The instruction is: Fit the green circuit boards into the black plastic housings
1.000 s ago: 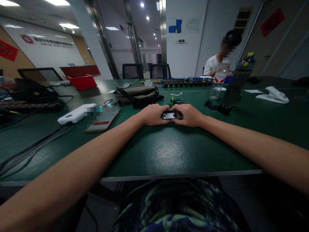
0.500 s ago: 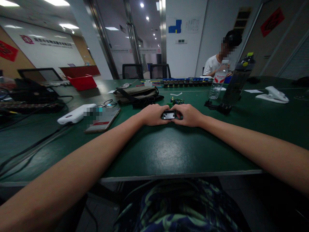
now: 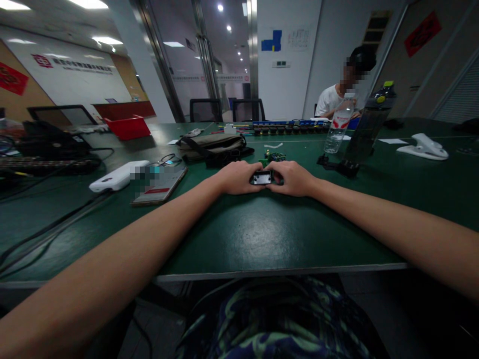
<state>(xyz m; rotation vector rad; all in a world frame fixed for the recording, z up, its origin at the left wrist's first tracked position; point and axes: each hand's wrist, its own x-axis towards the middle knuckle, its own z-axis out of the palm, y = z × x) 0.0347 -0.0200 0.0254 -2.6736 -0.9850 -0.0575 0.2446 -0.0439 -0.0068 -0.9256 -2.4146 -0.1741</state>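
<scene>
Between my two hands, low over the green table, is a small black rectangular case (image 3: 262,177) with a pale inside and dark spots near its ends. My left hand (image 3: 238,177) is closed on its left side, thumb at the near edge. Gripping the opposite side is my right hand (image 3: 295,178), its fingers curled and thumb also at the near edge. Just beyond my fingers lie green circuit boards (image 3: 276,156), partly hidden by the hands. Whether the case rests on the table I cannot tell.
Left of my arms are a phone (image 3: 159,192) and a white device (image 3: 117,177) with cables. A grey-green pouch (image 3: 213,145) lies ahead. To the right stand a water bottle (image 3: 338,127) and a dark bottle (image 3: 370,127), near a black bracket-like part (image 3: 347,168). A person (image 3: 333,99) sits across the table.
</scene>
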